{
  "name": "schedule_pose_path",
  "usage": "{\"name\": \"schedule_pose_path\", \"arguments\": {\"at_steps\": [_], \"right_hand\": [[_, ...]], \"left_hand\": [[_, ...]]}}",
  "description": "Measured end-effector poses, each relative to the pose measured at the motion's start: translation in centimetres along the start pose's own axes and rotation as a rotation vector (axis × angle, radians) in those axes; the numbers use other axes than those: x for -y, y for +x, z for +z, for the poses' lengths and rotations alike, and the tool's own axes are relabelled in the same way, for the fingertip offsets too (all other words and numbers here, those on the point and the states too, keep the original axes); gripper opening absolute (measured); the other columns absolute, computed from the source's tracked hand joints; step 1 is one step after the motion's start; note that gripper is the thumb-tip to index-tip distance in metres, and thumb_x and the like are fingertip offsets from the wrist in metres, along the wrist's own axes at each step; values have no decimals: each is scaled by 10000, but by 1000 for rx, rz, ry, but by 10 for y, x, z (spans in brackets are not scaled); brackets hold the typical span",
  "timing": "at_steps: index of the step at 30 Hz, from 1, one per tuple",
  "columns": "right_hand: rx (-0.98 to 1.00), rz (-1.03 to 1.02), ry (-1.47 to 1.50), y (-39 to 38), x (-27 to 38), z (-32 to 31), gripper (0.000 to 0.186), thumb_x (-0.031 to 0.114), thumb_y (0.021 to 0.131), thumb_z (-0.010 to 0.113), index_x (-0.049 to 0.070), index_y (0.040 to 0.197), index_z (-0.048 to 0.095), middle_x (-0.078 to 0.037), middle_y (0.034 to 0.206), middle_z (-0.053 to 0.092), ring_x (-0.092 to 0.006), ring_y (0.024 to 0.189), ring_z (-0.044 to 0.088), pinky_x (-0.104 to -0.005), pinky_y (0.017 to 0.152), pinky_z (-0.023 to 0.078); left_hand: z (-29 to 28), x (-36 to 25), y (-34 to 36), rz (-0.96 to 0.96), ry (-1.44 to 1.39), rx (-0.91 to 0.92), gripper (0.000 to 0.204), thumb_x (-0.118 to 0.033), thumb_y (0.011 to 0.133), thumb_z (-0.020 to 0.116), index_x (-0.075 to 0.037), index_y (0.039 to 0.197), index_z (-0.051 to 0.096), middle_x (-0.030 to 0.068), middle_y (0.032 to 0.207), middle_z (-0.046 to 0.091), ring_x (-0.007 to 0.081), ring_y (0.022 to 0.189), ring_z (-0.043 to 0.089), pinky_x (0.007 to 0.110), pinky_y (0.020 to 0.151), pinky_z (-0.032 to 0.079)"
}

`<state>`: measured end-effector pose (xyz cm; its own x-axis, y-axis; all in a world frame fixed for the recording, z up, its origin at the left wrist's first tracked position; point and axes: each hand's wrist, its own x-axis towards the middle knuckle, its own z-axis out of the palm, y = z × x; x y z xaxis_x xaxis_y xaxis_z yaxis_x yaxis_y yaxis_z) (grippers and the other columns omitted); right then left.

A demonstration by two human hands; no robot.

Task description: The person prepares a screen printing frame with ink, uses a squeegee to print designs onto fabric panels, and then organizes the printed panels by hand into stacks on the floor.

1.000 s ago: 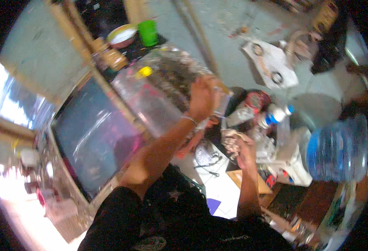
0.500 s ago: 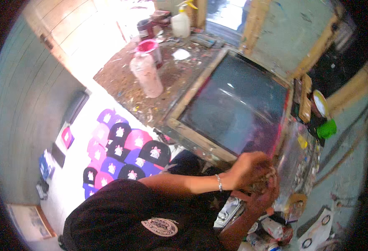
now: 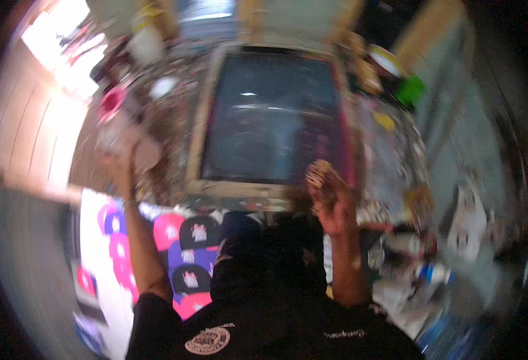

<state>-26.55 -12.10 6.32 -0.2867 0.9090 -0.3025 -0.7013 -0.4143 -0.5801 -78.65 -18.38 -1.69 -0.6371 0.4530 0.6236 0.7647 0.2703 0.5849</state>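
Observation:
At the bench's left side, my left hand (image 3: pixel 119 165) overlaps a pale pink plastic bottle (image 3: pixel 147 153). Motion smears its fingers, so I cannot tell whether they grip the bottle. My right hand (image 3: pixel 339 210) is closed around a crumpled brown wad (image 3: pixel 324 177), which looks like a rag. That wad is held up over the near right corner of a wood-framed printing screen (image 3: pixel 264 120). Dark mesh fills the frame, with a pinkish stain along its right side.
A pink-rimmed tub (image 3: pixel 113 101) and a white spray bottle (image 3: pixel 146 45) stand on the cluttered bench at left. Printed caps (image 3: pixel 195 233) in black, pink and purple lie below, left of my body. Crumpled clear plastic (image 3: pixel 390 150) and a green object (image 3: pixel 411 91) lie right of the screen.
My hands have come apart: the left has swung out to the bottle, while the right keeps the wad. The view has turned, so the screen now looks nearly square-on.

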Motion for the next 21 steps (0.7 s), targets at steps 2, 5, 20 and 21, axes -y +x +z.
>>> {"name": "schedule_pose_path", "arguments": {"at_steps": [2, 5, 20, 21], "right_hand": [[106, -53, -6, -2, 11, -14, 379, 78, 896, 653, -19, 1254, 572, -106, 1145, 653, -204, 993, 662, -316, 832, 574], [31, -251, -51, -19, 32, -36, 353, 86, 903, 644, -12, 1237, 586, -95, 1107, 665, -190, 959, 664, -310, 792, 572], [-301, -637, -98, -136, 96, -118, 273, 89, 932, 599, 17, 1195, 588, -109, 1043, 680, -234, 900, 683, -351, 763, 580], [-314, -630, -125, -143, 98, -123, 267, 92, 942, 581, 16, 1198, 591, -108, 1031, 681, -233, 871, 686, -339, 740, 581]], "left_hand": [[9, -6, 6, 103, -109, 92, 888, -400, 775, 802, 71, 1399, 381, 254, 1433, 403, 356, 1318, 400, 442, 1104, 315], [4, -19, 24, 99, -153, 141, 843, -375, 791, 788, 56, 1397, 391, 244, 1413, 430, 347, 1291, 430, 432, 1099, 327], [-1, -455, -115, 869, -537, 1311, 815, -303, 624, 825, -27, 1320, 504, 221, 1165, 630, 389, 1057, 633, 426, 933, 498], [8, -475, -138, 952, -517, 1302, 818, -316, 627, 828, -42, 1326, 503, 227, 1147, 626, 401, 1046, 629, 430, 911, 508]]}}
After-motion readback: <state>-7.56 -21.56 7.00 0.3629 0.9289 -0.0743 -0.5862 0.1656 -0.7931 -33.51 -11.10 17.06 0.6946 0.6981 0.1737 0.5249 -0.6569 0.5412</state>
